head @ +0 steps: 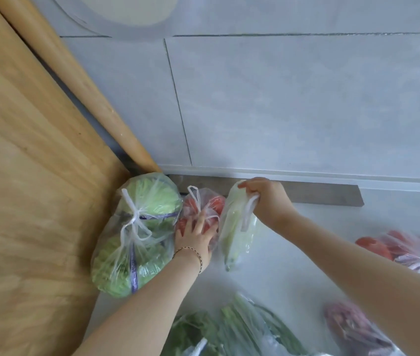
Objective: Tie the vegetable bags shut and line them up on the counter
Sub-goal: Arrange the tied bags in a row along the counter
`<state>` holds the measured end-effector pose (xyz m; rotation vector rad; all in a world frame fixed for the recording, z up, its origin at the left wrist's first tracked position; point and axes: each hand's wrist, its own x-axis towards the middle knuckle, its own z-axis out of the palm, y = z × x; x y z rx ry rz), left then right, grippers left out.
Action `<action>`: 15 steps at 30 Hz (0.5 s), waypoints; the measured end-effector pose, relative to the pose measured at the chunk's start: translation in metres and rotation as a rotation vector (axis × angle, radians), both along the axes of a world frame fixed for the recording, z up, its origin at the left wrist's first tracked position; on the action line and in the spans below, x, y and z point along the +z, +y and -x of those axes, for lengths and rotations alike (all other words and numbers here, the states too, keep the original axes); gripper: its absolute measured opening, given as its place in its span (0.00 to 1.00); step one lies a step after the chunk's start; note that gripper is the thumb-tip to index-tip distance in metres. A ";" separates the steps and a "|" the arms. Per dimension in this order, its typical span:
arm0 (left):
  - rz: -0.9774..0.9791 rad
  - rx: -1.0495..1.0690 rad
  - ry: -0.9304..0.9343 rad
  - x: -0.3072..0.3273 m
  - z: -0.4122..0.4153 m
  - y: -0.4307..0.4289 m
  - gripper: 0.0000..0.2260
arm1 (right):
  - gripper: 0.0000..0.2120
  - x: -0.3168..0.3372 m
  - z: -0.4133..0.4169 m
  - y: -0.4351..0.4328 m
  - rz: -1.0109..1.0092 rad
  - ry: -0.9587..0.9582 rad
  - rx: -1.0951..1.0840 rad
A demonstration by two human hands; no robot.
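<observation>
From my feed, the left hand [194,233] lies flat on the tomato bag [215,202], its fingers [200,222] spread fairly wide and straight, pressing on the plastic rather than curling round it; a thin bracelet [191,251] sits at that wrist. The right hand [265,199] is closed tight on the gathered top of the pale green bag [237,227], holding it upright with its white handle loops hanging down beside the palm; the bottom of this bag touches the tabletop [293,265].

The tomato bag holds red tomatoes and its handles are knotted at the top; it stands against the back wall [280,98], between the cabbage bag [137,235] and the pale green bag, touching both. The cabbage bag, knotted shut, holds two green heads with a purple band round them and leans on the wooden panel [24,176] at the left. I cannot make out exactly which long, light green vegetable the pale green bag holds.

Near me lie a bag of leafy greens [229,327] and a bag of purple produce [352,322]; at the right edge sits a second red bag [409,250], knotted, well apart from the row.
</observation>
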<state>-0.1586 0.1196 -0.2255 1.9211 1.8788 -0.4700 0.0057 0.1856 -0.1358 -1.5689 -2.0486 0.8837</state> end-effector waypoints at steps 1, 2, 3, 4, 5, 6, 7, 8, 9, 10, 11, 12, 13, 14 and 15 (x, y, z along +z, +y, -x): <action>-0.012 0.002 -0.014 -0.001 0.001 0.000 0.27 | 0.16 -0.003 0.004 0.003 -0.012 0.012 0.018; -0.022 0.001 -0.026 -0.001 0.001 0.000 0.27 | 0.16 -0.004 0.006 0.006 -0.031 0.023 0.025; -0.022 0.005 -0.035 -0.003 0.003 0.000 0.27 | 0.16 -0.007 0.010 0.008 -0.041 0.036 0.013; -0.023 0.012 -0.040 -0.003 0.004 -0.001 0.27 | 0.16 -0.009 0.012 0.011 -0.047 0.050 -0.014; -0.022 0.016 -0.041 -0.002 0.004 0.000 0.28 | 0.16 -0.009 0.015 0.013 -0.050 0.056 -0.035; -0.015 0.021 -0.036 -0.002 0.005 -0.001 0.28 | 0.16 -0.011 0.018 0.013 -0.039 0.056 -0.040; -0.009 0.022 -0.029 -0.003 0.005 -0.001 0.28 | 0.16 -0.010 0.020 0.014 -0.030 0.039 -0.022; -0.006 0.025 -0.035 -0.004 0.006 -0.001 0.28 | 0.17 -0.009 0.021 0.014 -0.015 0.007 0.005; -0.012 0.035 -0.058 -0.004 0.005 -0.002 0.27 | 0.18 -0.008 0.019 0.012 0.000 -0.023 0.034; -0.041 0.060 -0.098 -0.002 0.005 -0.002 0.24 | 0.22 -0.006 0.018 0.010 0.025 -0.041 0.054; -0.090 0.091 -0.144 0.000 0.003 -0.003 0.22 | 0.27 -0.004 0.014 0.002 0.042 -0.055 0.043; -0.155 0.136 -0.192 0.004 -0.002 -0.006 0.21 | 0.31 -0.004 0.007 -0.011 0.025 -0.083 -0.007; -0.236 0.185 -0.231 0.008 -0.006 -0.008 0.23 | 0.34 -0.005 0.001 -0.027 -0.042 -0.116 -0.067; -0.319 0.219 -0.259 0.014 -0.010 -0.010 0.27 | 0.33 -0.007 -0.004 -0.046 -0.107 -0.151 -0.115; -0.391 0.219 -0.269 0.020 -0.015 -0.013 0.31 | 0.31 -0.008 -0.011 -0.067 -0.136 -0.208 -0.113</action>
